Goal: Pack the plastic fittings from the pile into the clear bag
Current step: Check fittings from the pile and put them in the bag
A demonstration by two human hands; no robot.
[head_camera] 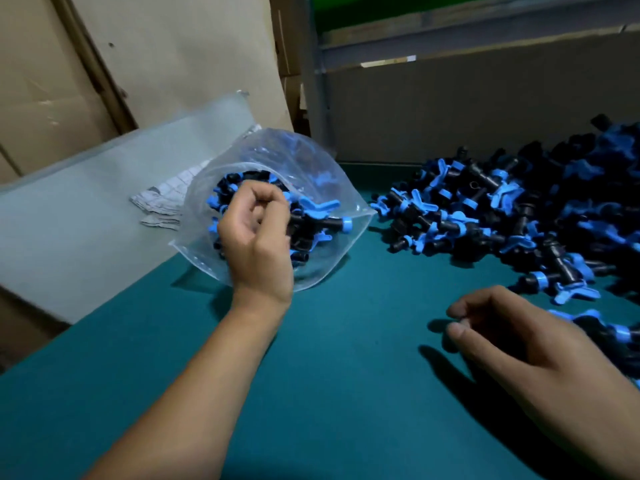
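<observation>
A clear plastic bag (329,181) lies on the green table (346,393) at centre left, its mouth open toward me. It holds several black and blue plastic fittings (311,221). My left hand (256,237) is at the bag's mouth, and its curled fingers pinch the near rim. A large pile of the same fittings (519,216) spreads over the table's right side. My right hand (509,334) hovers low over the table beside the pile's near edge. Its fingers hang loosely curled and I see nothing in them.
A translucent flat stack (86,209) leans at the left behind the bag, with printed paper (162,199) on it. Cardboard sheets (173,64) stand at the back left. A grey metal frame (317,81) and a grey board (467,105) close off the back.
</observation>
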